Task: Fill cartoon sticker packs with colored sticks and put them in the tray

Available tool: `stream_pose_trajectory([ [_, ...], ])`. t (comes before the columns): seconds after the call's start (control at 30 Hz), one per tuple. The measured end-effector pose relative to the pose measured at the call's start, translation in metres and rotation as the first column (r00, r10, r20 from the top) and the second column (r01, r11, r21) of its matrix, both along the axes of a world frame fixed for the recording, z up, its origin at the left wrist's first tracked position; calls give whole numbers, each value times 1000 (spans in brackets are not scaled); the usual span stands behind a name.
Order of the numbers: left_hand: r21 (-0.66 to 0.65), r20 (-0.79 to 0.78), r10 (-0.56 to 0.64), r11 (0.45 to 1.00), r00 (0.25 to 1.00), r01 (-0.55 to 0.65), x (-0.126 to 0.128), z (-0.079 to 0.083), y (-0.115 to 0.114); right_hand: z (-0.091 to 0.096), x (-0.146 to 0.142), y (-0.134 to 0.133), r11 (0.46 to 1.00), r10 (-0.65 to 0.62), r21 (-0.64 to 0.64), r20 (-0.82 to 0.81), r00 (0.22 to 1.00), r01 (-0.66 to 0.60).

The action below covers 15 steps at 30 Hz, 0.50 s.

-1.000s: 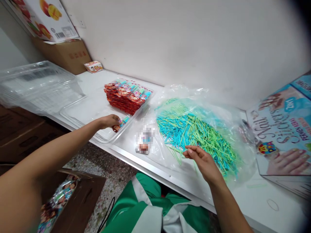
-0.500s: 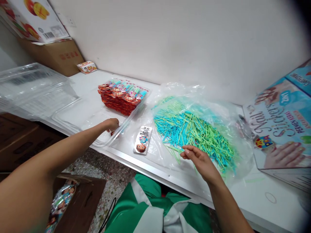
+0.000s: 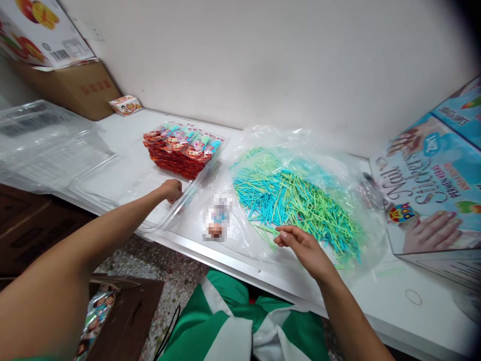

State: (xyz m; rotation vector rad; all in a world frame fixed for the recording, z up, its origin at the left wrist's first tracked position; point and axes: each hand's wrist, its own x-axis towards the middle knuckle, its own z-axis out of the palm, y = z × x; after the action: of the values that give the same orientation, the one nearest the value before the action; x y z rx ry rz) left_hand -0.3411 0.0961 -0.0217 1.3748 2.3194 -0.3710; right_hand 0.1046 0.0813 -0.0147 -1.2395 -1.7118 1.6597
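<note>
My left hand [image 3: 172,190] reaches into a clear plastic tray [image 3: 112,186], its fingers curled under at the tray's near right corner. Whatever lies beneath them is hidden. A stack of red cartoon packets [image 3: 180,150] fills the far end of that tray. One loose packet [image 3: 216,220] lies on the white table between the tray and a clear bag of blue and green sticks [image 3: 296,200]. My right hand [image 3: 300,245] hovers at the near edge of the stick pile. Its fingertips are close together beside a stray green stick and hold nothing I can see.
A nail-sticker display box [image 3: 428,185] stands at the right. Stacked clear trays [image 3: 45,140], a cardboard carton [image 3: 75,85] and a small box [image 3: 125,105] sit at the left. A brown carton of packets [image 3: 112,311] is on the floor beside my green-and-white lap [image 3: 233,326].
My left hand drew back slightly inside the tray, and the small packet seen in its fingers a second ago no longer shows. My right hand stayed near the sticks.
</note>
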Motion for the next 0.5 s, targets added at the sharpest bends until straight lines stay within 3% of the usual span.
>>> stream_pose_trajectory([
  [0.2,-27,-38,-53,998,998,52,7,3,-2,-2,-16,-1,1000,31,-2,-42,999,-31],
  [0.4,-97,-6,18,995,1000,-18,8,5,-6,-6,-48,-8,991,128,26,53,990,-129],
  [0.5,57,20,93,994,995,-94,-1,17,-3,-16,-75,-3,980,146,101,208,967,-170],
])
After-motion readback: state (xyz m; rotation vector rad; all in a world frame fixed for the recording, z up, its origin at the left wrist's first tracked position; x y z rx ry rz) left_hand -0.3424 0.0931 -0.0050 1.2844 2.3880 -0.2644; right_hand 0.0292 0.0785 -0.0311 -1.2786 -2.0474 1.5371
